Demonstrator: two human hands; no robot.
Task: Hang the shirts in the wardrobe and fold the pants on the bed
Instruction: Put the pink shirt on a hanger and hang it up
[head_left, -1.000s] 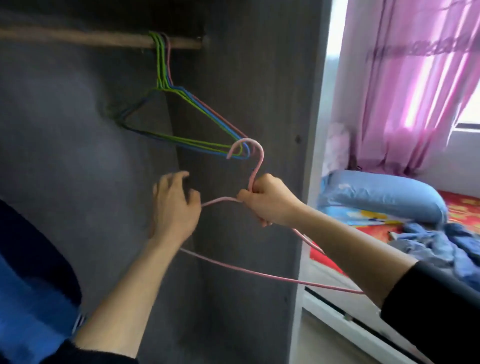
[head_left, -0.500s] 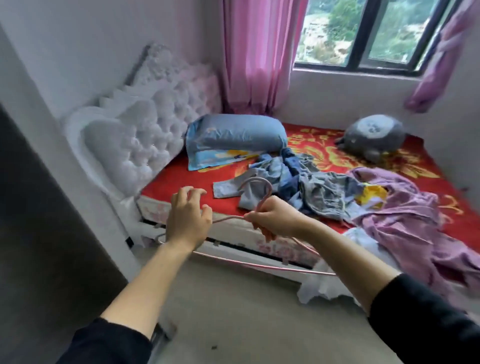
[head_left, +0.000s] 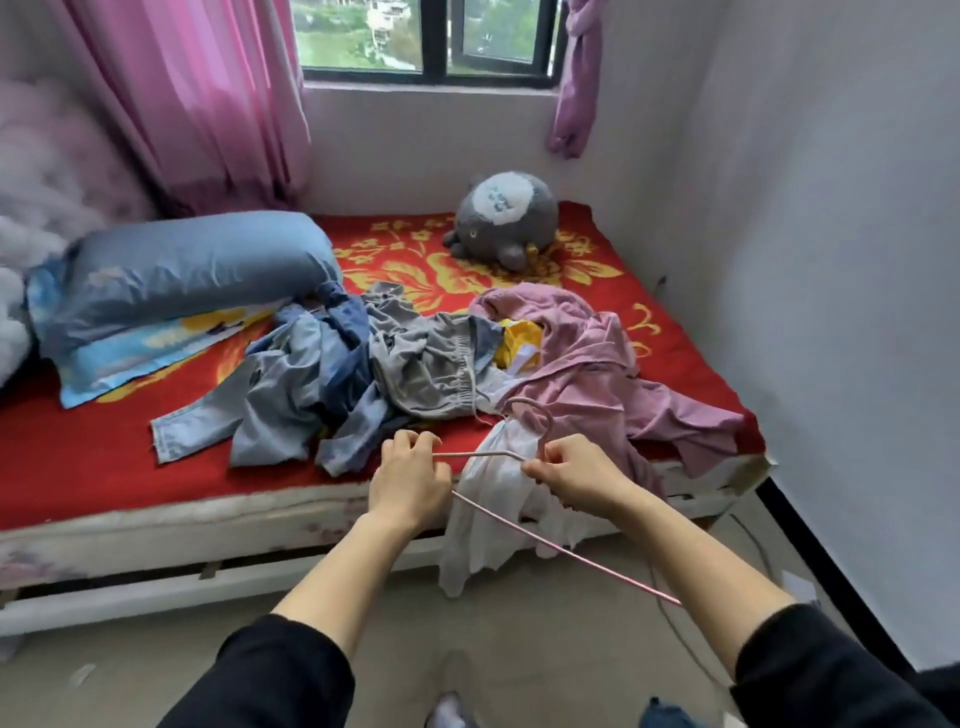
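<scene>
A pink wire hanger (head_left: 571, 551) was held above the near edge of the bed (head_left: 78, 452). The left hand (head_left: 410, 478) was closed around its left shoulder. The right hand (head_left: 576, 475) was pinched on the neck below the hook. Clothing was found heaped on the bed at 12 o'clock from the hands: blue garments (head_left: 306, 389), grey pants (head_left: 426, 364) and, at 1 o'clock, a mauve shirt (head_left: 582, 358). A white garment (head_left: 488, 519) was draped over the bed edge. A blue pillow (head_left: 187, 270) was noted at 10 o'clock.
</scene>
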